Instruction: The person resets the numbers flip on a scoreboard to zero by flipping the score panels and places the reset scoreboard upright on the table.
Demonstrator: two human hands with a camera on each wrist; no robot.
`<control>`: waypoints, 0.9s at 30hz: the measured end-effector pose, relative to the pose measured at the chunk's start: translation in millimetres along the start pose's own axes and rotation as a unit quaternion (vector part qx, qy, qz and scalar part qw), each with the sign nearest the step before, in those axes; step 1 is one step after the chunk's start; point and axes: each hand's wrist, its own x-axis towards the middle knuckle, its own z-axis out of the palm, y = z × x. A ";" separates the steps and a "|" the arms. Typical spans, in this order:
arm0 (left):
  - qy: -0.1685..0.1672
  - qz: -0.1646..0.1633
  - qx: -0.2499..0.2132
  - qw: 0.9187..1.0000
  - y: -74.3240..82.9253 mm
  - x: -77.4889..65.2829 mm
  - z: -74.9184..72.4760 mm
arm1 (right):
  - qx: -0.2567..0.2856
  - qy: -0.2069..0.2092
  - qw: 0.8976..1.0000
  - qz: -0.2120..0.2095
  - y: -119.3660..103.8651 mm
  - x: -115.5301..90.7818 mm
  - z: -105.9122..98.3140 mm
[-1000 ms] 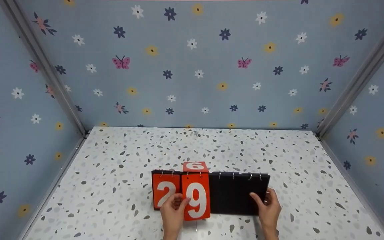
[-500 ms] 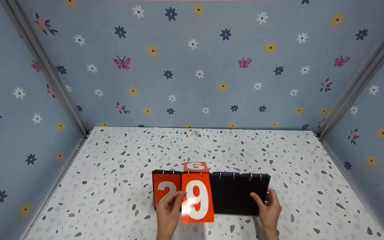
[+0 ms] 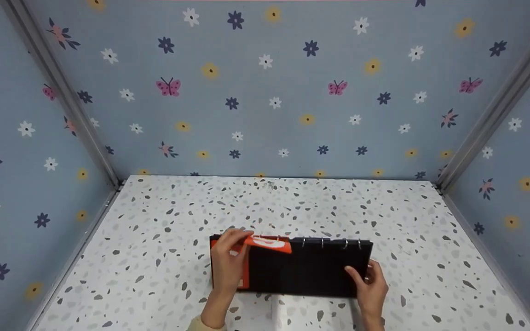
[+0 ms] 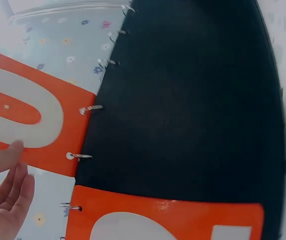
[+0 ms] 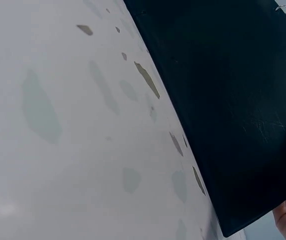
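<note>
A black flip scoreboard (image 3: 320,271) stands on the table with metal rings along its top edge. My left hand (image 3: 229,259) pinches the side of a red number card (image 3: 274,244), which is lifted about level with the rings and seen nearly edge-on. In the left wrist view this red card (image 4: 75,120) shows a white 0, with thumb and fingertips at its edge. Another red card (image 3: 244,276) hangs at the left end, mostly hidden behind the left hand. My right hand (image 3: 371,287) grips the board's right edge, thumb on the front and fingers behind.
The speckled white table (image 3: 154,257) extends around the board. Blue flowered panels (image 3: 265,92) enclose it at the back and both sides, with grey metal strips (image 3: 76,105) at the corners.
My left hand has raised the 9 card from hanging on the board's front up to the rings, baring the black panel beneath. The right hand has kept its hold in place.
</note>
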 end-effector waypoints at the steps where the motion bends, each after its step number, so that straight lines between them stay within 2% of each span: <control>1: 0.005 0.009 0.004 1.000 -6.5 2.6 2.6 | 0.006 -0.001 1.000 0.001 -4.1 -0.6 -1.0; 3: 0.008 0.016 0.013 1.000 -13.9 9.1 7.2 | 0.014 -0.003 1.000 0.002 -5.7 -1.0 -1.6; 5: 0.002 0.010 0.023 1.000 -19.2 15.3 11.3 | 0.008 -0.002 1.000 -0.002 2.3 -0.1 0.2; 11: -0.032 -0.034 0.054 0.997 -29.6 30.7 21.3 | -0.023 0.017 0.999 -0.030 32.7 3.1 8.1; 13: -0.036 -0.040 0.070 0.996 -33.5 33.5 23.9 | -0.024 0.019 0.999 -0.030 34.6 3.4 8.7; 15: -0.040 -0.043 0.083 0.995 -37.9 35.4 26.5 | 0.023 0.000 0.999 -0.027 28.6 3.5 4.9; 19: -0.056 -0.064 0.102 0.991 -44.8 37.6 30.8 | 0.021 0.000 1.000 -0.016 28.5 3.8 4.5; 20: -0.064 -0.074 0.107 0.989 -45.7 38.1 31.9 | 0.020 -0.001 1.000 -0.014 29.4 4.1 4.6; 22: -0.083 -0.098 0.120 0.985 -46.7 39.4 33.9 | -0.027 0.014 1.000 -0.006 37.7 4.4 8.6; 27: -0.139 -0.149 0.167 0.965 -44.7 45.6 39.4 | -0.027 0.014 1.000 0.006 39.9 4.6 9.1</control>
